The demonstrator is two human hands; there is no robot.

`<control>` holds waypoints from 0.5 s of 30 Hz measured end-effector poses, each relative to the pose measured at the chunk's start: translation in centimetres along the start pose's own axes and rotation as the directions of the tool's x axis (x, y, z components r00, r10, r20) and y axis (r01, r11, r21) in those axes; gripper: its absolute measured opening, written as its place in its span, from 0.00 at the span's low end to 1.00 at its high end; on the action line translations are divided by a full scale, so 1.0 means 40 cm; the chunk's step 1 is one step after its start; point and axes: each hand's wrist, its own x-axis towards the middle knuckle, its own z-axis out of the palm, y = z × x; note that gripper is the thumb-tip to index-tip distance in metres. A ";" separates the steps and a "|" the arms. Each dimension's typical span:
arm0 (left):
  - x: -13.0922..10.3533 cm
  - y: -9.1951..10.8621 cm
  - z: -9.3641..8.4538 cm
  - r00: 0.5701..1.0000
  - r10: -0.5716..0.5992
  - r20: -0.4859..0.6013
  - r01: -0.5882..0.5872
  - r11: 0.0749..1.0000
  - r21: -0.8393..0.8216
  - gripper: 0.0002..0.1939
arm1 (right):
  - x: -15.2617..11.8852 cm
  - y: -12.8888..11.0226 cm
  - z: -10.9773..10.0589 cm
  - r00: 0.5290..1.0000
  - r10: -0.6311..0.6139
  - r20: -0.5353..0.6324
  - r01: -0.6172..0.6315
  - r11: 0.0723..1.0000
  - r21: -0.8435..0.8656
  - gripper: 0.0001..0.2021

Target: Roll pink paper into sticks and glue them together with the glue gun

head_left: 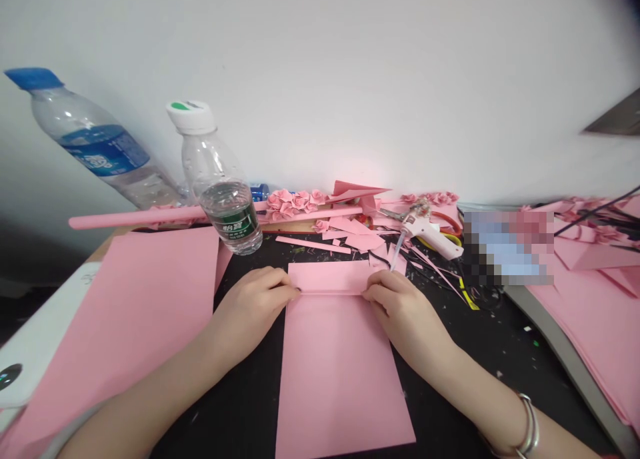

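Note:
A long strip of pink paper [340, 372] lies on the black tabletop in front of me, with a narrow fold running across its upper part. My left hand [257, 299] pinches the left end of that fold. At the right end, my right hand [395, 302] pinches the same fold between thumb and fingers. Beyond the right hand rests a white hot glue gun [433, 236], its glue stick pointing toward me. Paper scraps [357, 232] lie just past the sheet.
A half-full water bottle [225, 199] and a blue-labelled bottle [105, 146] stand at the back left. Large pink sheets [150, 306] lie at left, more pink paper [600, 326] at right. Folded paper roses [295, 204] sit along the wall near scissors [393, 214] and cables.

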 end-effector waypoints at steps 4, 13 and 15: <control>-0.006 0.019 -0.022 0.993 0.026 0.113 -0.042 0.990 0.138 0.15 | -0.011 -0.005 -0.011 0.990 -0.132 0.043 0.136 0.982 -0.132 0.13; -0.011 0.073 -0.003 0.967 0.095 0.238 -0.140 0.974 0.178 0.24 | -0.029 -0.072 0.040 0.912 -0.382 0.151 0.411 0.861 -0.300 0.22; -0.011 0.074 0.010 0.960 0.107 0.259 -0.153 0.974 0.166 0.27 | -0.026 -0.075 0.042 0.908 -0.387 0.160 0.418 0.861 -0.289 0.23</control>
